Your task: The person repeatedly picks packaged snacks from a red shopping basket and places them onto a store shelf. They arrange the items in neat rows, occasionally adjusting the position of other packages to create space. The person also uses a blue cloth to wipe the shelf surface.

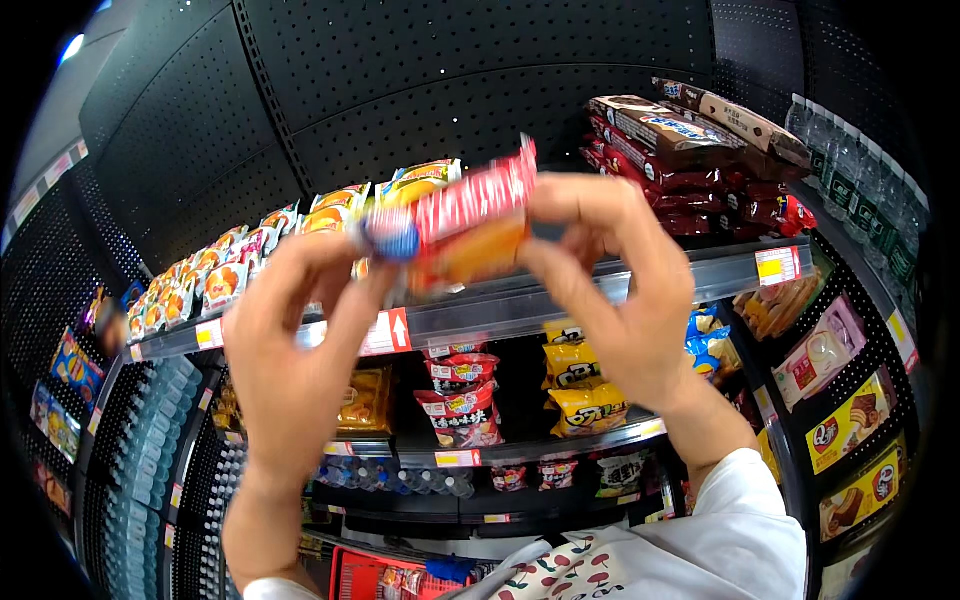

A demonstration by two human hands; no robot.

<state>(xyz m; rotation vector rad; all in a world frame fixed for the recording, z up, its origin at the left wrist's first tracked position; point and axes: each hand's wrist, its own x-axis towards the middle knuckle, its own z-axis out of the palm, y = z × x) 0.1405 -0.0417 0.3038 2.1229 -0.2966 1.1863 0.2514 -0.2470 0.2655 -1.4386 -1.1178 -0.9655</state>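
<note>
Both my hands hold a small red and orange snack packet [472, 225] in front of the upper shelf; it is blurred. My left hand [300, 330] pinches its blue-marked left end between thumb and fingers. At the packet's right end, the thumb and fingers of my right hand [622, 277] grip it. Behind the packet, wrapped snack packs [330, 210] stand in a row on the shelf, running to the left. A stack of dark red and brown packages [675, 165] lies on the shelf at the right.
The upper shelf's edge [495, 311] runs behind my hands. Below it are red bags [461, 412] and yellow bags [589, 409]. Water bottles [142, 442] line the left side, more bottles [862, 180] the far right. A red shopping basket [352, 574] holding packets is at the bottom.
</note>
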